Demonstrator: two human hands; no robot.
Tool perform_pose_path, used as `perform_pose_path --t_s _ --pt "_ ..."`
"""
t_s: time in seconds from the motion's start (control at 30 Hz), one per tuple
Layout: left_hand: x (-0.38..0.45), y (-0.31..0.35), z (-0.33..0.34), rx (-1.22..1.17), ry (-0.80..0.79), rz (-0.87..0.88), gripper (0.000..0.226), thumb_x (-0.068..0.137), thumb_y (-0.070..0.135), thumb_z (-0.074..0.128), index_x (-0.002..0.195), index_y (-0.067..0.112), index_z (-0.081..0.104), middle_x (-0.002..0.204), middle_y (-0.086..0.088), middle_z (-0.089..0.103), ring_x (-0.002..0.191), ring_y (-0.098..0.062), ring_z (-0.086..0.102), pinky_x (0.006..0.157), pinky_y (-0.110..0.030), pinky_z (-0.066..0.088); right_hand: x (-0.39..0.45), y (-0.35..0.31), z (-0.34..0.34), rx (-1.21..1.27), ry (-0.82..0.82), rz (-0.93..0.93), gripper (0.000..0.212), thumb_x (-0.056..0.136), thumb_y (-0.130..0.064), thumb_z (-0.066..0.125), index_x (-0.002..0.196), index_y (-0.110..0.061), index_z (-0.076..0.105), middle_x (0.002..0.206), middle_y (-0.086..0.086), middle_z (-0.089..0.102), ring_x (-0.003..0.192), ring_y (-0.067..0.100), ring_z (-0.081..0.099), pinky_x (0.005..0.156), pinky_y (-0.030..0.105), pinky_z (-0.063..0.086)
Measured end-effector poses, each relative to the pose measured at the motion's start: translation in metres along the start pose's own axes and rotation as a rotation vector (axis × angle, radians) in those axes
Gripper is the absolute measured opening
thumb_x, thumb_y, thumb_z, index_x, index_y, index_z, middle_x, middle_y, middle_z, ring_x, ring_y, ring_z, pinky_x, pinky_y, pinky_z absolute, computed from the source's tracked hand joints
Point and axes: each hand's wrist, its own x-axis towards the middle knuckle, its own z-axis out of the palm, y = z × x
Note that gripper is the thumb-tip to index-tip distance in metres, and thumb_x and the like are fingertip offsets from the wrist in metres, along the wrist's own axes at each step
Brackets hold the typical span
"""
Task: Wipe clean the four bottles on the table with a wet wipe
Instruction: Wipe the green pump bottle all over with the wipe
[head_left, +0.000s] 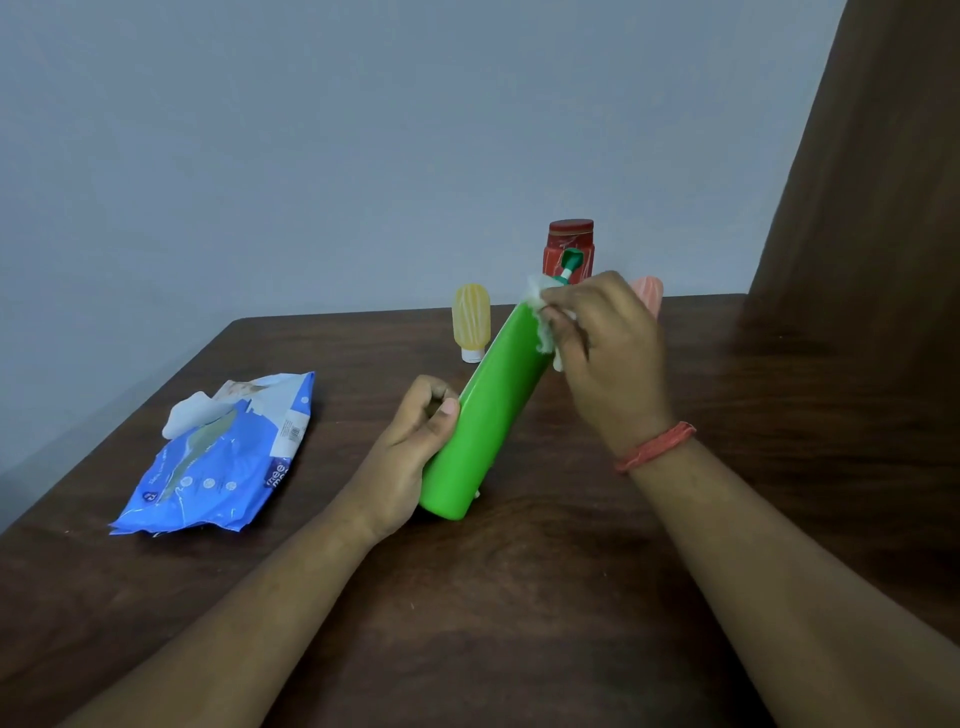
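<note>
A tall green bottle (488, 415) with a green pump top leans tilted away from me, its base near the table. My left hand (410, 447) grips its lower part. My right hand (608, 353) holds a crumpled white wet wipe (543, 322) against the bottle's upper shoulder. Behind stand a small yellow bottle (471, 319) on its white cap, a red jar-like bottle (570, 248) with a dark red lid, and a pink bottle (649, 292) mostly hidden by my right hand.
A blue wet-wipe pack (218, 462) lies on the left of the dark brown wooden table (519, 597), its flap open with a wipe sticking out. A brown curtain (878, 208) hangs at the right. A plain grey wall is behind.
</note>
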Motion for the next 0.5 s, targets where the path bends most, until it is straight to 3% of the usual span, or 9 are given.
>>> perform_pose_path --t_s 0.07,0.2,0.3,0.43,0.5 --pt "0.000 -0.002 -0.001 0.016 0.000 0.012 0.026 0.095 0.043 0.050 0.099 0.017 0.047 0.102 -0.034 0.057 0.080 -0.043 0.065 0.062 -0.050 0.059 -0.002 0.001 0.000 0.026 0.029 0.071 0.012 0.093 -0.006 0.064 0.102 -0.003 0.071 0.098 0.011 0.063 0.090 0.020 0.059 0.078 0.035 0.050" --pt "0.001 -0.002 0.000 -0.123 0.065 0.034 0.023 0.094 0.038 0.050 0.099 0.016 0.046 0.087 -0.016 0.066 0.071 -0.037 0.070 0.053 -0.048 0.059 -0.016 -0.014 0.012 0.114 -0.139 -0.047 0.012 0.092 -0.005 0.065 0.103 -0.003 0.071 0.099 0.008 0.064 0.091 0.021 0.062 0.079 0.038 0.053" --pt "0.001 0.001 -0.002 -0.246 0.124 0.068 0.031 0.094 0.040 0.047 0.106 0.011 0.045 0.088 -0.016 0.067 0.069 -0.035 0.070 0.050 -0.047 0.058 -0.023 -0.021 0.018 0.184 -0.205 -0.111 0.014 0.091 -0.004 0.066 0.103 -0.004 0.072 0.099 0.007 0.064 0.092 0.021 0.062 0.080 0.038 0.053" --pt "0.001 0.007 -0.004 -0.376 0.186 0.044 0.046 0.098 0.043 0.048 0.121 0.003 0.048 0.108 -0.025 0.062 0.081 -0.036 0.067 0.057 -0.047 0.059 -0.029 -0.030 0.023 0.225 -0.333 -0.211 0.014 0.091 -0.005 0.066 0.104 -0.007 0.073 0.099 0.005 0.063 0.093 0.017 0.060 0.080 0.034 0.051" --pt "0.002 0.010 -0.003 -0.438 0.255 0.020 0.068 0.094 0.043 0.046 0.139 -0.007 0.041 0.129 -0.033 0.055 0.099 -0.040 0.063 0.074 -0.050 0.060 -0.031 -0.034 0.025 0.252 -0.365 -0.261 0.011 0.092 -0.006 0.065 0.100 -0.006 0.073 0.097 0.005 0.064 0.092 0.019 0.060 0.079 0.036 0.051"
